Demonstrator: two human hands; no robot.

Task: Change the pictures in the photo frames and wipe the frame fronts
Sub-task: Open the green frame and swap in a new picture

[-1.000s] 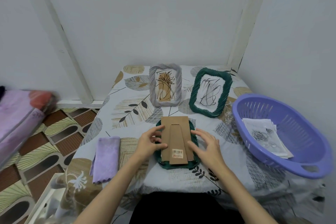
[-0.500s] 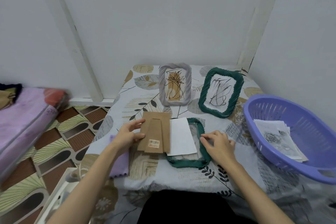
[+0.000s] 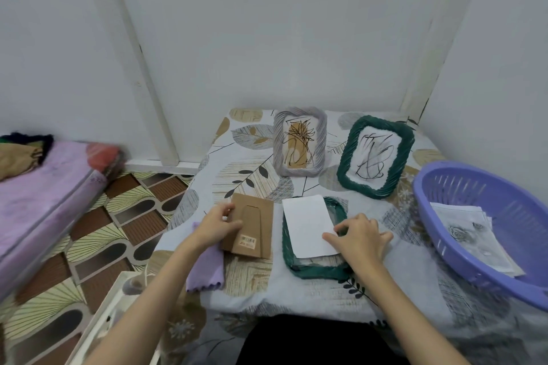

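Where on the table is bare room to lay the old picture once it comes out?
Bare cloth lies left of the grey frame, behind the backing board. A smaller gap sits between the open green frame and the basket. The near middle is crowded: board, purple cloth, paper, both hands.

Two frames (image 3: 300,141) (image 3: 375,156) at the table's (image 3: 267,290) back, third frame (image 3: 314,268) lying nearer with paper (image 3: 308,225) on it, backing board (image 3: 252,228) to its left overlapping a cloth (image 3: 204,271), basket (image 3: 462,187) holding sheets (image 3: 471,237) at right
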